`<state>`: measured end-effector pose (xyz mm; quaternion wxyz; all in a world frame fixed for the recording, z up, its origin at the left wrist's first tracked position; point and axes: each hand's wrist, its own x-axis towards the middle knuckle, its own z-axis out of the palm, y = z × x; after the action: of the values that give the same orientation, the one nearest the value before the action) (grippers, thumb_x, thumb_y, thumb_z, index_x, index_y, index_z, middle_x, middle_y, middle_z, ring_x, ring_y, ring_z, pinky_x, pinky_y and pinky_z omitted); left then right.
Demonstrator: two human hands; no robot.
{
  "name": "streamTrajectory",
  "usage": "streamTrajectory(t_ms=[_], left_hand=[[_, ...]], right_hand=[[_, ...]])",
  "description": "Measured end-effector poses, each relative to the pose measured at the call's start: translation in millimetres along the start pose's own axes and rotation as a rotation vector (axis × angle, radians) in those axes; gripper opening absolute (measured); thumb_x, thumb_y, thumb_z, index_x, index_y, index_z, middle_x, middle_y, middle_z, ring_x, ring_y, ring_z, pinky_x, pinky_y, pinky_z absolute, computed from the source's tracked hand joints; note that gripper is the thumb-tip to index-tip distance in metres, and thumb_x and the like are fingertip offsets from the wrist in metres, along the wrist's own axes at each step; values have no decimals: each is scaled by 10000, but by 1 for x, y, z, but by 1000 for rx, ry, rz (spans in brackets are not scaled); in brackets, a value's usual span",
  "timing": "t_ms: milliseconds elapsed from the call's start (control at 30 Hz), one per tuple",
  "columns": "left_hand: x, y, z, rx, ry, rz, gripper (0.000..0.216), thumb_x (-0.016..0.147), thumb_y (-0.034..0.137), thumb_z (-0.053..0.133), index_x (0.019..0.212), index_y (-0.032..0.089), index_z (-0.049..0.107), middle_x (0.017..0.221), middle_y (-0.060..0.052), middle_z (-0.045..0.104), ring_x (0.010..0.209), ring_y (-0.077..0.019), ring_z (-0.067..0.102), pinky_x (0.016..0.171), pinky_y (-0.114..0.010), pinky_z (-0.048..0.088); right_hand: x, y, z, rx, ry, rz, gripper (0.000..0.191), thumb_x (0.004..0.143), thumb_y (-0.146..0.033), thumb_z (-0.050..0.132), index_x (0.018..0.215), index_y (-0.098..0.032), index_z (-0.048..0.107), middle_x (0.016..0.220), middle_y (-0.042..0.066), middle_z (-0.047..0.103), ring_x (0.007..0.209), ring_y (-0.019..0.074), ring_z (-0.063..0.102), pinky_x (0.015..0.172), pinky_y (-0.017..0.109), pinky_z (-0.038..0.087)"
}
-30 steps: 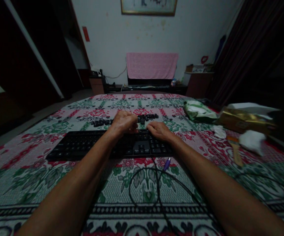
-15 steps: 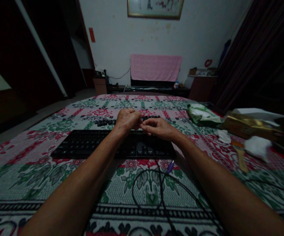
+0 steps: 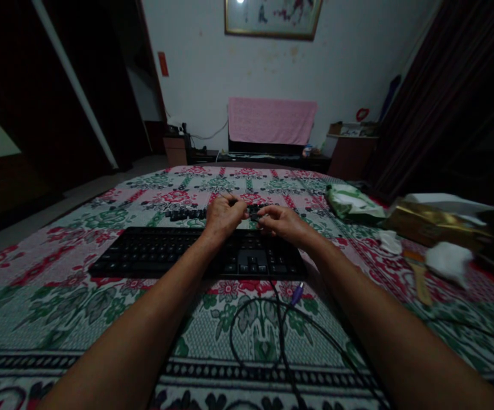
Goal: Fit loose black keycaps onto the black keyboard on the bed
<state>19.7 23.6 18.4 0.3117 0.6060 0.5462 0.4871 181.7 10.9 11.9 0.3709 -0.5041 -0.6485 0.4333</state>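
A black computer keyboard (image 3: 152, 250) lies flat on the patterned tablecloth. Over its back edge, my left hand (image 3: 224, 219) is closed in a pinch; what its fingers hold, if anything, is too small to make out. Just to the right, my right hand (image 3: 287, 225) pinches a small dark keycap, its fingertips a little apart from the left ones. Loose black keycaps (image 3: 182, 214) lie in a row on the cloth behind the keyboard, partly hidden by my hands.
A black cable (image 3: 281, 341) with a purple plug (image 3: 297, 293) loops in front of the keyboard. On the right are a wooden-handled brush (image 3: 421, 282), white wads (image 3: 449, 262), a green tissue pack (image 3: 351, 202) and a gold box (image 3: 435, 222). The tablecloth (image 3: 71, 319) covers the table.
My hands have drawn slightly apart, the right one moving right, and a small dark keycap now shows at its fingertips. The view has tilted up a little.
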Motion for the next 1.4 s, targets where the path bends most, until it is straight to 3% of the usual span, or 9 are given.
streamTrajectory(t_ms=[133, 333, 500, 667, 867, 1100, 1267, 1400], left_hand=[[5, -12, 0, -6, -20, -75, 246, 662, 308, 506, 814, 159, 629, 657, -23, 692, 583, -130, 639, 550, -202, 468], [6, -19, 0, 127, 3, -56, 233, 671, 297, 515, 809, 164, 647, 626, -20, 691, 658, -141, 656, 610, -207, 475], [7, -24, 1, 112, -21, -34, 237, 677, 295, 502, 826, 177, 644, 613, -15, 690, 693, -147, 662, 609, -208, 475], [8, -29, 5, 121, -45, -19, 260, 705, 322, 487, 853, 175, 641, 647, -17, 698, 650, -137, 657, 597, -206, 474], [8, -30, 6, 131, -42, -6, 250, 699, 306, 491, 843, 175, 647, 606, -7, 685, 647, -141, 652, 622, -213, 473], [7, -28, 4, 121, -46, 12, 223, 683, 289, 493, 789, 174, 652, 570, -10, 672, 602, -146, 636, 606, -223, 466], [8, -29, 4, 109, -42, -14, 215, 674, 283, 491, 774, 179, 650, 549, -5, 664, 583, -146, 637, 560, -212, 452], [8, -29, 3, 113, -42, -13, 214, 674, 285, 494, 770, 183, 656, 552, -2, 666, 602, -144, 641, 566, -207, 452]], right_hand=[[6, 14, -11, -6, 130, 49, 166, 708, -173, 578, 874, -163, 580, 708, 11, 670, 545, 85, 578, 452, 159, 390], [22, 34, -25, -36, 359, 89, 132, 665, -177, 596, 797, -167, 585, 670, 12, 669, 542, 110, 604, 500, 198, 437], [47, 52, -30, -277, 349, 77, 64, 654, -207, 604, 701, -172, 629, 573, 0, 650, 548, 137, 613, 541, 224, 462], [64, 55, -32, -463, 354, 95, 145, 671, -221, 575, 758, -164, 676, 602, -7, 650, 529, 104, 579, 526, 191, 427], [70, 55, -33, -521, 432, 161, 202, 684, -228, 525, 745, -142, 697, 561, -10, 621, 476, 79, 525, 483, 161, 379], [74, 57, -31, -545, 428, 216, 224, 697, -265, 546, 794, -154, 715, 575, -10, 632, 469, 66, 516, 464, 145, 365], [77, 52, -28, -609, 420, 286, 215, 700, -276, 543, 751, -165, 719, 575, 6, 646, 487, 97, 560, 470, 167, 391], [82, 47, -29, -715, 439, 345, 191, 675, -272, 573, 725, -158, 717, 622, 39, 668, 651, 162, 634, 574, 198, 444]])
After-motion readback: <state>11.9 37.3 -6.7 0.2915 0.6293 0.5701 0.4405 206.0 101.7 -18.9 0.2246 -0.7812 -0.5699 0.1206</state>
